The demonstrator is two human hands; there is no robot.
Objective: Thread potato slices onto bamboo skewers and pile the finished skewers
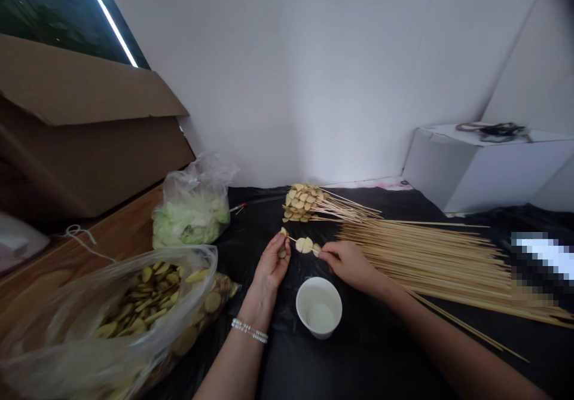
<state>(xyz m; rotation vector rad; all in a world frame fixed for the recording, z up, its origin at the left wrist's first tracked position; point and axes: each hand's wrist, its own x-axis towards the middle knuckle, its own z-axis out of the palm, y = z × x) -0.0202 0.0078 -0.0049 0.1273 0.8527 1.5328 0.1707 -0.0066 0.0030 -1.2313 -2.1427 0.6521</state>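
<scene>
head: hands (270, 263) (348, 263) hold skewer (292, 240), slices (304, 245) probably potato.

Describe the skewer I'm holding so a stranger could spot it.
On the black table cover, look just beyond the white cup. The skewer is held between the left hand and right hand, carrying a few pale slices, unlike the bare sticks at right.

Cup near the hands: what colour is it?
The cup is plain white, in the head view.
</scene>
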